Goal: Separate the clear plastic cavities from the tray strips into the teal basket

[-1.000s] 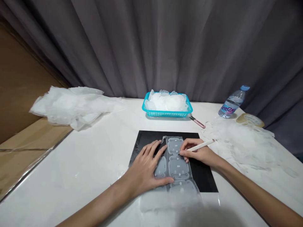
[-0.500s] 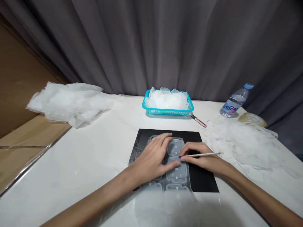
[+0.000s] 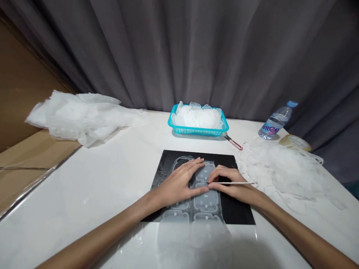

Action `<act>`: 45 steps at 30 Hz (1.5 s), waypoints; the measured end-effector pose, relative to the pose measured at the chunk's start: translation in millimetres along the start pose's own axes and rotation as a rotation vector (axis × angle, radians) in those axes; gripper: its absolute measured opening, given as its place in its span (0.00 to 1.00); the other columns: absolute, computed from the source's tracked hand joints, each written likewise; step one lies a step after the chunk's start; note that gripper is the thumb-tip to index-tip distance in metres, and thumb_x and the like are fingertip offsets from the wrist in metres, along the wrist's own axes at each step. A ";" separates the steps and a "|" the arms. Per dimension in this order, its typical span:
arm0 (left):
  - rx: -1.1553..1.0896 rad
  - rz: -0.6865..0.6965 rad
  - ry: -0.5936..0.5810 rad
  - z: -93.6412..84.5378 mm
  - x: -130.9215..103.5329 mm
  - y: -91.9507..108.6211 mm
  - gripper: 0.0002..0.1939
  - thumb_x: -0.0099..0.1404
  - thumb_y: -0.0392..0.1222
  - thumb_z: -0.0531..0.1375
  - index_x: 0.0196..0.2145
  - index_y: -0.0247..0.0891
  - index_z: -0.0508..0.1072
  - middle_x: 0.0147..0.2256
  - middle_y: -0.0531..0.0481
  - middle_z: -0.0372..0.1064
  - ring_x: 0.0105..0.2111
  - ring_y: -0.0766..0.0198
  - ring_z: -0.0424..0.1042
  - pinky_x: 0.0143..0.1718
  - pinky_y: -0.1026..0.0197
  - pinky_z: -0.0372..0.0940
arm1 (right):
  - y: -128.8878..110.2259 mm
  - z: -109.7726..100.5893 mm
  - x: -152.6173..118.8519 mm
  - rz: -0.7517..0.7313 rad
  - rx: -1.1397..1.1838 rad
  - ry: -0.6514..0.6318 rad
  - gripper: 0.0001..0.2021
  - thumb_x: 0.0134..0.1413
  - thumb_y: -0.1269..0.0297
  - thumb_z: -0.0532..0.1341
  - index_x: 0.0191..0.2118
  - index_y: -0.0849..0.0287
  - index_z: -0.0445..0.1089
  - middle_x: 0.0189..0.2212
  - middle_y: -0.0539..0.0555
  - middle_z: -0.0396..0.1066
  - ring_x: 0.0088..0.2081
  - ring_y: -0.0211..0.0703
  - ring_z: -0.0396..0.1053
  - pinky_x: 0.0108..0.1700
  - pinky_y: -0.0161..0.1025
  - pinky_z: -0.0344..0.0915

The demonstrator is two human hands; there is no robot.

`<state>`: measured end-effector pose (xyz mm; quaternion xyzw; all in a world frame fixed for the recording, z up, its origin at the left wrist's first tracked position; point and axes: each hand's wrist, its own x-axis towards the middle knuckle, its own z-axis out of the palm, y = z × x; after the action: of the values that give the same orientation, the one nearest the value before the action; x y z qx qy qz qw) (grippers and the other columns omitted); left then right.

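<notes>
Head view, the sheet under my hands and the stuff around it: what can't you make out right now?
All in the head view:
- Sheet: part of its left column, hidden by the left hand.
- Sheet's near end: blurred, pale against the table.
- Sheet's small marks: too small to read.
- Stick: its inner tip, hidden by the right hand.
- Basket: its floor, covered by white pieces.
- Cardboard: cut off by the left edge.

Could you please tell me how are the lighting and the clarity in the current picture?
Head view: soft shadow on the white table at the bottom edge, small glints at left; same head view: the clear plastic sheet shows well over the black mat but fades below it; the bottle leans outward, probably lens distortion.
</notes>
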<state>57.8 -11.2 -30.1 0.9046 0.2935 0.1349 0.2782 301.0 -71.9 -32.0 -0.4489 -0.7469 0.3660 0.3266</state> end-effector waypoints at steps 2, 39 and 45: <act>0.006 -0.008 -0.008 -0.9 -0.6 -1.2 0.40 0.69 0.66 0.60 0.70 0.43 0.60 0.72 0.40 0.53 0.71 0.44 0.56 0.69 0.41 0.56 | -0.2 0.3 -0.4 -0.017 -0.012 0.001 0.08 0.66 0.57 0.66 0.38 0.55 0.75 0.38 0.53 0.76 0.43 0.46 0.73 0.50 0.43 0.69; 0.007 -0.105 -0.060 -3.1 -5.0 -2.6 0.54 0.66 0.70 0.60 0.76 0.42 0.42 0.74 0.37 0.45 0.74 0.39 0.42 0.70 0.38 0.53 | 20.1 -138.4 71.5 -0.052 -0.345 0.877 0.18 0.65 0.49 0.60 0.33 0.59 0.76 0.29 0.56 0.74 0.34 0.49 0.72 0.41 0.45 0.69; -0.392 -0.143 0.089 -7.9 -5.5 -0.3 0.61 0.58 0.63 0.71 0.75 0.48 0.40 0.73 0.37 0.50 0.72 0.43 0.54 0.69 0.38 0.56 | -28.9 -99.0 57.5 0.010 0.102 0.177 0.17 0.62 0.48 0.65 0.36 0.58 0.80 0.29 0.53 0.75 0.32 0.43 0.70 0.37 0.40 0.69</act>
<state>50.0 -10.9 -24.3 0.8033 0.3371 0.2090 0.4443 347.2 -4.0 52.8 -0.4660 -0.6934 0.3639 0.4119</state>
